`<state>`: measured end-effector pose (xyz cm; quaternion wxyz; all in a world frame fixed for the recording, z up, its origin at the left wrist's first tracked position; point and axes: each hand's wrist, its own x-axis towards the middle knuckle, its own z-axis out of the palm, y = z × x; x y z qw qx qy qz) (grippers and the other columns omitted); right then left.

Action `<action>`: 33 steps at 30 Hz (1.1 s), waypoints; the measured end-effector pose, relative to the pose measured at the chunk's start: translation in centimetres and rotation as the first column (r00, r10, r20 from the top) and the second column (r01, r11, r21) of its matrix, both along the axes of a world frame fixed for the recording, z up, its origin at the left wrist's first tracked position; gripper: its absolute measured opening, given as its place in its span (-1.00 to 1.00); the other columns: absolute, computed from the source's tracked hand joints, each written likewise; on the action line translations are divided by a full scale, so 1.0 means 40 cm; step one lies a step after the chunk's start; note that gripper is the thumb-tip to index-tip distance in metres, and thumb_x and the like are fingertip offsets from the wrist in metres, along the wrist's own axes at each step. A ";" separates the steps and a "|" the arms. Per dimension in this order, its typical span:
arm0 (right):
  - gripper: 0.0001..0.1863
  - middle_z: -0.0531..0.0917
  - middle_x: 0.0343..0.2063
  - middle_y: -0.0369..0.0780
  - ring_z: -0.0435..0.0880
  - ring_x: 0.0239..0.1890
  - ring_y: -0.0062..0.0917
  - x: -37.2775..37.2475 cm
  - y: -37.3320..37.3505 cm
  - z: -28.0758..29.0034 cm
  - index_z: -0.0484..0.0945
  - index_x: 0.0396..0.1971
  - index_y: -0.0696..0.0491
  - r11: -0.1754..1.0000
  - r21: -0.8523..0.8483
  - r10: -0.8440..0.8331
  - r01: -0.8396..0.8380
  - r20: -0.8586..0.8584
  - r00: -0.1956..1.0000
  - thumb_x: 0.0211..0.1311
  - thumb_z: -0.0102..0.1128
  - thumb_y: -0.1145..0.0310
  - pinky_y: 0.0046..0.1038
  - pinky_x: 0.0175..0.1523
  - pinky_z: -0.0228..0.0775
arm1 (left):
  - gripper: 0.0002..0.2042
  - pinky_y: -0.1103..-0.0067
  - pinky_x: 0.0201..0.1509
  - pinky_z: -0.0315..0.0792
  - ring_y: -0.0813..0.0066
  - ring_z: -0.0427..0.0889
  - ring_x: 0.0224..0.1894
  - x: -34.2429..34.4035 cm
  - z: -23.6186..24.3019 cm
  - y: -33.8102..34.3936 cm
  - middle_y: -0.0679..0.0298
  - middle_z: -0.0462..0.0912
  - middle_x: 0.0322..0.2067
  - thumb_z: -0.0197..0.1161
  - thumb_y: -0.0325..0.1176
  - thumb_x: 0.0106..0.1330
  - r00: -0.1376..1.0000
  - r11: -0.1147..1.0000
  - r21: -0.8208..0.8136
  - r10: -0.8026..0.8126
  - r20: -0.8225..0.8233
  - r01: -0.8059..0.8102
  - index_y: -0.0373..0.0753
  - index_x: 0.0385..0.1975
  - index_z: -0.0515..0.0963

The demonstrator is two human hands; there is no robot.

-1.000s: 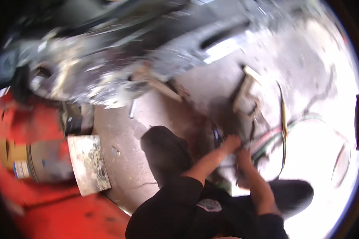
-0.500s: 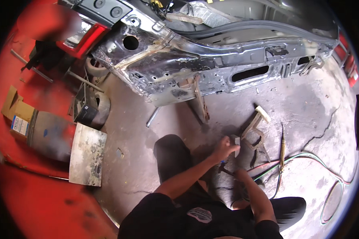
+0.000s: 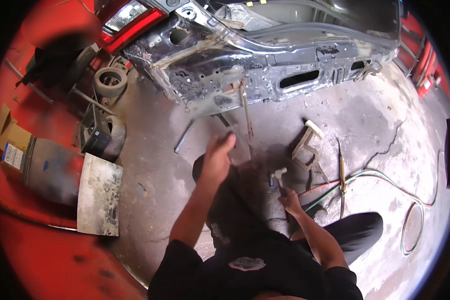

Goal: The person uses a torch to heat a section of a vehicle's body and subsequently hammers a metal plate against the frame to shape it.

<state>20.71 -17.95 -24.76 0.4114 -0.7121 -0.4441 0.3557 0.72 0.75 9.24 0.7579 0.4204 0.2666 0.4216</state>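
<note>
My left hand (image 3: 218, 159) is raised above my left knee, thumb up and fingers closed around what looks like a flat grey metal piece (image 3: 241, 148), blurred and hard to make out. A hammer (image 3: 279, 173) is gripped by its handle in my right hand (image 3: 289, 199), its head pointing away from me over the floor. Beside the hammer head lies a small blue-ended object (image 3: 271, 181). Ahead stands a stripped car body side (image 3: 225, 75) with bare, patchy metal, and a rusty clamp (image 3: 245, 107) hangs from its lower edge.
A metal stand with a pale top (image 3: 313, 129) is on the floor to the right, near a brass torch (image 3: 342, 170) and red and green hoses (image 3: 375, 172). A worn panel (image 3: 100, 195), a black crate (image 3: 95, 136) and a cardboard box (image 3: 12, 140) lie left.
My left hand has swung left and away from my right hand, which now shows the hammer with its head up. The view has shifted slightly to the right.
</note>
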 end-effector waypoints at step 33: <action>-0.61 0.71 -0.46 -0.10 0.69 -0.46 -0.45 0.050 0.160 0.659 0.57 0.12 0.23 0.906 0.419 -0.004 0.062 -0.136 0.991 0.42 0.21 0.31 -0.40 -0.24 0.50 | -0.79 0.52 -0.25 0.54 0.51 0.65 -0.29 0.466 0.808 0.550 0.28 0.70 -0.36 0.39 -0.52 0.20 0.382 0.307 0.509 0.388 -0.838 0.804 -0.33 -0.17 0.63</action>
